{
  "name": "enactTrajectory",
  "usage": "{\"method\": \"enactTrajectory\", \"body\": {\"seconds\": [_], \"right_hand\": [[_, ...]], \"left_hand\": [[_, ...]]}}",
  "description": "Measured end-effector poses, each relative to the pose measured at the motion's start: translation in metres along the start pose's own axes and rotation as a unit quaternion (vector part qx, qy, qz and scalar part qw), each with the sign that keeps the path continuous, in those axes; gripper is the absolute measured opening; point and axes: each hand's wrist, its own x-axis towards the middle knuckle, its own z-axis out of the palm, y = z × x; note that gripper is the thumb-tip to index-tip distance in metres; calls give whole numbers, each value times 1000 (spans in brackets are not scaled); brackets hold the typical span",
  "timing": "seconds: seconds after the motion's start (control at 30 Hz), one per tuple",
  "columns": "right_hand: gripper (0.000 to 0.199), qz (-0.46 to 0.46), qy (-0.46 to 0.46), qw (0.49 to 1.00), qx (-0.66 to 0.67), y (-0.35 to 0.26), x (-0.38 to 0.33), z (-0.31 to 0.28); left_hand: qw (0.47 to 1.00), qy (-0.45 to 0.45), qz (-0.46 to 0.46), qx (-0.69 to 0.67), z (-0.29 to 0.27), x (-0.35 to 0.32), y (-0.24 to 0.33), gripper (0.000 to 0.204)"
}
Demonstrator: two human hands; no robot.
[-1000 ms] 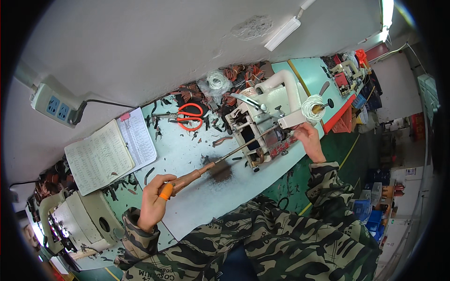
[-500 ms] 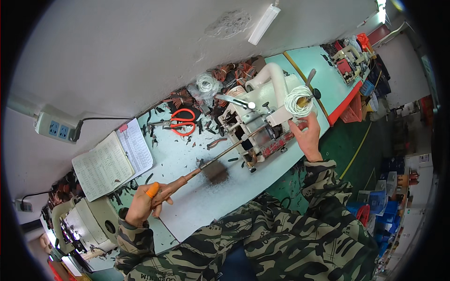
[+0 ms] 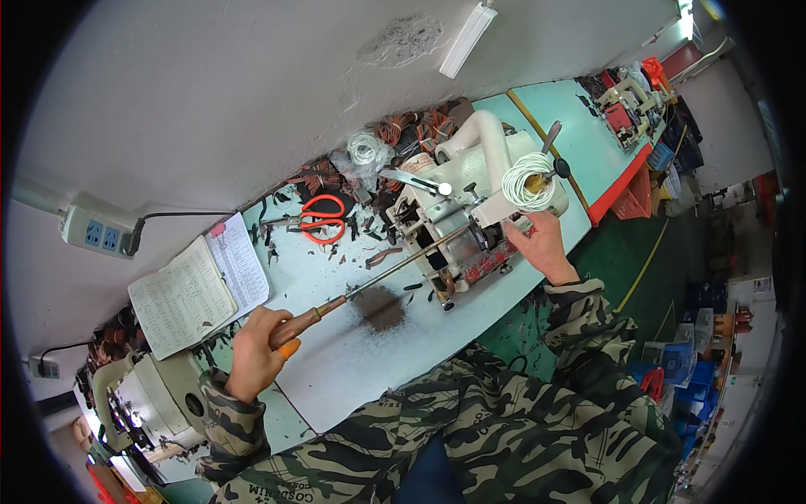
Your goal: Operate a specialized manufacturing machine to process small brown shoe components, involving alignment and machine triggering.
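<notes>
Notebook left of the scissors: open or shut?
Open: the notebook lies with a handwritten page facing up, no cover over it.

Soft, fairly even light covers the white workbench [image 3: 336, 378] between the left hand [image 3: 259, 353] and the right hand [image 3: 544, 249]. Far beyond the right hand, a tube lamp [image 3: 686, 20] glares; beside that hand the green floor [image 3: 617, 260] is dimmer. Outward from both hands, straight edges bend and detail softens toward a black fisheye border.
</notes>
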Motion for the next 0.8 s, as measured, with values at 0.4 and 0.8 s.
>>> {"method": "enactTrajectory", "body": {"seconds": [0.4, 0.8], "right_hand": [[34, 58, 11, 997, -59, -8, -11, 23], [30, 85, 45, 994, -60, -12, -16, 42]], "left_hand": [[910, -21, -143, -390, 4, 0, -23, 22], [978, 66, 119, 156, 8, 9, -8, 23]]}}
